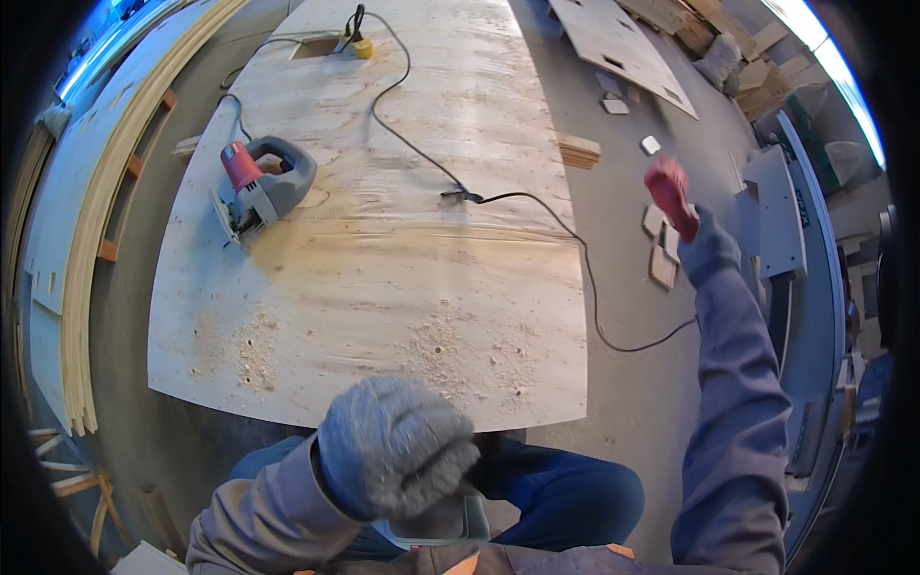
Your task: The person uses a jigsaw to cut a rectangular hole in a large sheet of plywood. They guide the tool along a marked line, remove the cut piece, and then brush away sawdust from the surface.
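Note:
My right hand [711,251], in a grey glove, is raised out to the right beyond the board's edge. It is closed around a red tool with a rounded end [668,190]; its exact kind does not show. Close to the board's near edge, my gloved left hand [391,448] makes a fist, and its palm side is hidden. The large plywood sheet [355,297] lies before me. Wood shavings [257,355] surround small drilled holes near its front edge. A red and grey jigsaw [264,187] rests on the left part of the sheet.
A black cord [596,297] crosses the sheet, drops over its right edge and passes behind my right forearm. A yellow plug [362,48] sits by a cutout at the far end. Stacked boards [105,192] line the left. Wood offcuts [661,264] lie on the floor at right.

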`<state>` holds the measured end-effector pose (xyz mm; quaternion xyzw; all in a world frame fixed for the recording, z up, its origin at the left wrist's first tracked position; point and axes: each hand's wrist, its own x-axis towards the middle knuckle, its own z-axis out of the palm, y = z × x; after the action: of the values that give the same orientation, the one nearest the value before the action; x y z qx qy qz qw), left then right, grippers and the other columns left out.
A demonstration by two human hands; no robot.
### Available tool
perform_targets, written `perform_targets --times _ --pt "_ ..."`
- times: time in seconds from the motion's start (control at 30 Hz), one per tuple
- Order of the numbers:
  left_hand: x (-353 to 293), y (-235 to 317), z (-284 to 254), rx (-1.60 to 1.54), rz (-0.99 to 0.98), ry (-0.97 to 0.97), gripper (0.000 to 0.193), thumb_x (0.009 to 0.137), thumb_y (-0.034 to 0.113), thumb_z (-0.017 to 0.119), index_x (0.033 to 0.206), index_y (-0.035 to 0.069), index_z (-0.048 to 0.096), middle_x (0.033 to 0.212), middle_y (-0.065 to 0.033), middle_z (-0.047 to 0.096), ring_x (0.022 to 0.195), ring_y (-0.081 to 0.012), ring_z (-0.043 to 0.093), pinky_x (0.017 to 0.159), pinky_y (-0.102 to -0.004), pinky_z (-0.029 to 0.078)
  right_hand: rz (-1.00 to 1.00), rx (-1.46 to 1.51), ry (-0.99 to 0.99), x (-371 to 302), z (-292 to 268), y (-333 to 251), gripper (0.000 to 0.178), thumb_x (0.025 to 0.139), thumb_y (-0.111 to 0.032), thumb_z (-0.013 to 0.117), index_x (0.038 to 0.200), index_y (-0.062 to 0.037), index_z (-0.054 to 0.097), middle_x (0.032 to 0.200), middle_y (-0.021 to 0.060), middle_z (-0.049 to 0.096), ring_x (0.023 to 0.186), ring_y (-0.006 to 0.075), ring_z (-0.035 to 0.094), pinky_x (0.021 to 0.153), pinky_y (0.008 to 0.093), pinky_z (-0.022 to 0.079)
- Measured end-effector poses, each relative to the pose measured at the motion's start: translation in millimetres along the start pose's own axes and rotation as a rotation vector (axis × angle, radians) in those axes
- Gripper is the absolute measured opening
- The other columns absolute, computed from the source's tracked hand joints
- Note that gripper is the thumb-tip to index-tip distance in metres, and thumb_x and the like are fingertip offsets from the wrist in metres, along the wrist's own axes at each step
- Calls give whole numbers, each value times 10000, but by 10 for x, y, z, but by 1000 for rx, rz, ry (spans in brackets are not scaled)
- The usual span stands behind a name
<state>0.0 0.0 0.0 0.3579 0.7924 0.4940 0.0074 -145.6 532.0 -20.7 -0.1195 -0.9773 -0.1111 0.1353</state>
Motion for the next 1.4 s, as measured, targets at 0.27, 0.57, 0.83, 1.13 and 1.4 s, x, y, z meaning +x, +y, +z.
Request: perform_targets --times 0.27,0.57,0.83,1.13,1.4 --pt "14 -302 -3 -92 -19 -52 405 684 245 806 1036 74 705 933 -84 693 825 -314 676 697 -460 552 -421 91 150 1093 883 -2193 609 821 -193 741 1403 -174 564 1094 158 754 927 391 722 874 496 523" --pt "-137 -272 127 -23 -75 117 303 634 269 656 883 104 705 835 -53 644 793 -247 647 745 -418 556 -506 -112 35 1108 1732 -2952 600 842 -120 714 1425 -144 577 1233 135 671 1153 329 657 986 469 491" --pt "-280 -106 112 16 -5 -128 198 824 239 700 937 77 710 864 -112 664 792 -304 659 715 -443 521 -407 204 -124 820 1255 -2262 694 807 -139 792 1454 -94 543 1361 194 620 1237 410 617 1044 479 496" --pt "-293 -216 102 193 101 40 67 807 121 698 853 72 689 830 -167 672 803 -357 684 722 -447 556 -286 344 -252 -1203 -190 -1416 658 819 -123 835 1418 -4 589 1308 173 675 1257 274 614 1084 388 479" --pt "-561 -1064 -45 67 -128 375 129 968 108 711 1065 26 736 944 -109 753 843 -196 706 778 -317 562 203 805 -159 -2970 -656 -220 584 934 -212 796 1417 30 575 1303 179 686 1084 258 693 949 377 563"
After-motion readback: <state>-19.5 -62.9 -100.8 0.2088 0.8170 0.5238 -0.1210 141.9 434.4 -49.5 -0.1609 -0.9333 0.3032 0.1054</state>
